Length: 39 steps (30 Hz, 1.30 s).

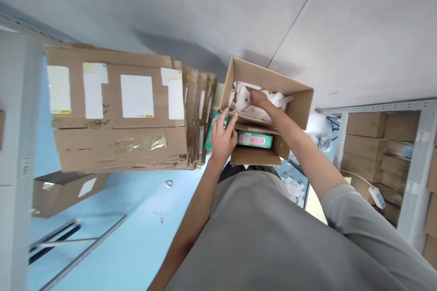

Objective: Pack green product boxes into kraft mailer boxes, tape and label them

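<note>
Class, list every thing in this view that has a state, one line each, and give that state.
cardboard box: open, flaps up, stuffed with paper.
crumpled paper: loose, inside the cardboard box.
teal box: shut, lying flat at the near flap.
flattened cartons: folded flat, stacked.
left hand: open, fingers spread on teal box.
right hand: curled in the crumpled paper; grip unclear.

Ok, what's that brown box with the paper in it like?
The cardboard box is plain brown and open on top, flaps folded out. Crumpled white paper lies inside. The right hand reaches into the paper; the left hand rests on a green-and-pink carton by its near flaps. A stack of flattened cartons lies close beside it.
</note>
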### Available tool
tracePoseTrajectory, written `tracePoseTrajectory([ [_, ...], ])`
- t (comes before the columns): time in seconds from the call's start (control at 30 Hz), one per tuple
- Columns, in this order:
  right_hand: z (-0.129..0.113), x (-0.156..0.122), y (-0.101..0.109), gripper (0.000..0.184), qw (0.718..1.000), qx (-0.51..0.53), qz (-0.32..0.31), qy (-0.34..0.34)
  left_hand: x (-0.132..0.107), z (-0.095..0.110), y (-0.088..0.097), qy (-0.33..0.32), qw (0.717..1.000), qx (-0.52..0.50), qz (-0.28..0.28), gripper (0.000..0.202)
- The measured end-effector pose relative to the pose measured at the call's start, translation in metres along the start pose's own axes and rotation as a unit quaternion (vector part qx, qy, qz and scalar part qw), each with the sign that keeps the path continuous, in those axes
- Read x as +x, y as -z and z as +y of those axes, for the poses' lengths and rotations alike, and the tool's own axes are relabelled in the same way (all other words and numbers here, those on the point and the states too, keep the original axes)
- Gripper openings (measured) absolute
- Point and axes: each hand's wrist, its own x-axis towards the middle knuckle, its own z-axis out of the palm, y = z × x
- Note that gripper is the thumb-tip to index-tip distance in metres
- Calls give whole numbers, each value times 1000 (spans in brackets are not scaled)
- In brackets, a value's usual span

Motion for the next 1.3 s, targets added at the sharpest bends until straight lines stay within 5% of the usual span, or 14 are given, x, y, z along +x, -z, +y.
tracePoseTrajectory([
  [0.27,10,-13,4,79,994,-72,-79,-6,1,0,-1,-9,1000,-6,5,64],
  [0.43,0,-29,3,45,996,-55,-72,-9,1,-3,-1,-9,1000,-2,9,63],
  [0.57,-1,-52,26,33,996,-67,-65,-6,3,-4,-1,-17,1000,-10,10,66],
  [0.73,6,-118,70,16,998,-47,44,5,5,-2,0,-21,999,-24,17,68],
  [0.9,-3,-230,86,12,978,69,199,8,6,-1,-2,-21,999,-39,25,67],
  [1.1,-29,-345,45,14,957,139,254,20,7,1,-2,-20,998,-56,20,69],
  [1.2,-37,-359,10,16,969,121,215,27,6,0,-3,-25,997,-67,26,69],
  [1.3,-40,-345,-21,18,986,61,156,10,6,-1,-4,-29,997,-64,29,69],
])
